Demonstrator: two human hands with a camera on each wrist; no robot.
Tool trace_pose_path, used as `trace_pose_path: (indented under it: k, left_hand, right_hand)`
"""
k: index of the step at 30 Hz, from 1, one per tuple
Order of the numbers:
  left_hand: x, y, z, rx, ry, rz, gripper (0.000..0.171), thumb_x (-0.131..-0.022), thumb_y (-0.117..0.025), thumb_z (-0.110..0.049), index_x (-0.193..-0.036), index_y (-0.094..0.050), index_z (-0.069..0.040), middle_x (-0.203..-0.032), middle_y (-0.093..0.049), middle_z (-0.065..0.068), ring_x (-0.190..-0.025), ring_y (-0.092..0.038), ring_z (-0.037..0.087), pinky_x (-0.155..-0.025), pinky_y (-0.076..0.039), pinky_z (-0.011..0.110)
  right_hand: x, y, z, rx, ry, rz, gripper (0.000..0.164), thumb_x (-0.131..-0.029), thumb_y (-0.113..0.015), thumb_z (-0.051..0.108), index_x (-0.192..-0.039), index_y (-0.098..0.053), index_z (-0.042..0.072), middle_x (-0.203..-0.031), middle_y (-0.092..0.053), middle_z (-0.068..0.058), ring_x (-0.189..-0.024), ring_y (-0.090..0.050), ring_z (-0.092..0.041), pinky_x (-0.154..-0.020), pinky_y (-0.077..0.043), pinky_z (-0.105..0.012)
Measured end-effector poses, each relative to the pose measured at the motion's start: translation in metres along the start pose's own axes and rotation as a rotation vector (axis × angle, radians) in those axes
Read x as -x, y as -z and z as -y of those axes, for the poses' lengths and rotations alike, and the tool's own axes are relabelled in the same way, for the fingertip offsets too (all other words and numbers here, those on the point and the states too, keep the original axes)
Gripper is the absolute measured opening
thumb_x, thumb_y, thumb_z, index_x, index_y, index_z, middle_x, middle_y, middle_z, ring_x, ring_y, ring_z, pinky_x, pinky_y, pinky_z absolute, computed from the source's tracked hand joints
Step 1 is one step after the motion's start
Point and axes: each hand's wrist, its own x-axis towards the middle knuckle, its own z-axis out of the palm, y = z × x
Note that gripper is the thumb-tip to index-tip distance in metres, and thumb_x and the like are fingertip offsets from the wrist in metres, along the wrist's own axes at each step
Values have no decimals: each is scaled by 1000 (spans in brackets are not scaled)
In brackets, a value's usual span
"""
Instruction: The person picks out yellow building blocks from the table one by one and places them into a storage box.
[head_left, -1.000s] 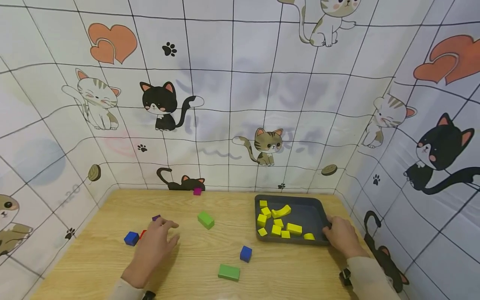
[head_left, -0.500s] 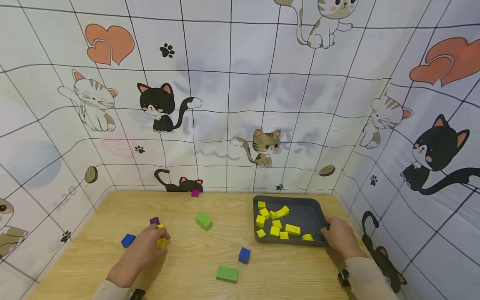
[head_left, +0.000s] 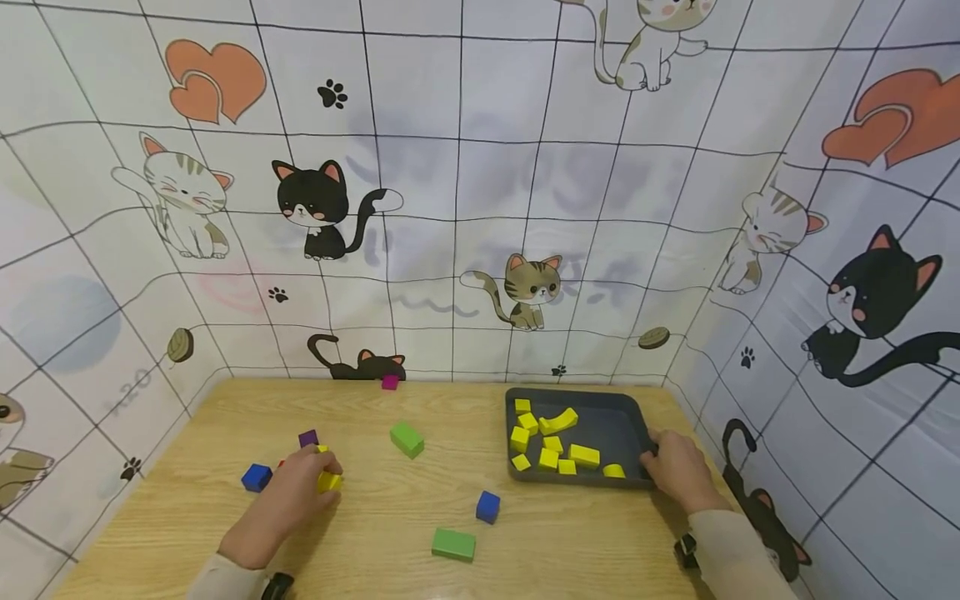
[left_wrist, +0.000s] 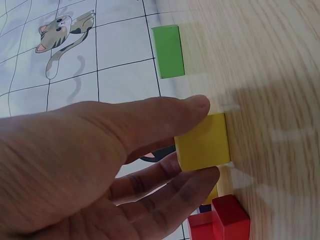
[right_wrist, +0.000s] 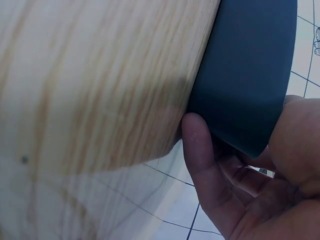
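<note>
My left hand is at the left of the table, with a yellow block pinched between thumb and fingertips. Just beyond the fingers lie red blocks, and a second yellow block is partly hidden behind them. A purple block and a blue block sit close around that hand. On the right, my right hand grips the right edge of a dark grey tray; in the right wrist view its thumb presses low on the tray's wall. Several yellow blocks and a curved yellow piece lie inside.
Two green blocks and a blue cube lie mid-table between hand and tray. A magenta block sits at the back edge. Cat-printed sheeting rises behind and beside the wooden table.
My left hand has come down over the blocks at the left and its fingers have closed on a yellow block. The right hand and tray stay in place.
</note>
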Motion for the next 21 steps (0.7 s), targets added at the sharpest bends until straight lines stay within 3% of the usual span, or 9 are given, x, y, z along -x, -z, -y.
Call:
trace_pose_path:
  k: [12, 21]
  left_hand:
    - [-3, -2, -1, 21, 9, 14, 28, -72, -89, -11, -92, -70, -13, -93, -62, 2, -88, -61, 20, -80, -55, 39]
    - [-6, -5, -8, 14, -43, -25, 25, -75, -87, -8, -93, -71, -14, -91, -65, 1, -86, -60, 21, -78, -54, 38]
  right_hand:
    - [-1, 0, 2, -20, 27, -21, 52, -91, -68, 8, -136, -51, -13, -126, -58, -34, -40, -36, -12, -41, -40, -33]
    - [-1, 0, 1, -4, 16, -12, 53, -91, -68, 8, -137, -51, -12, -129, -55, -36, -43, -38, -15, -43, -39, -33]
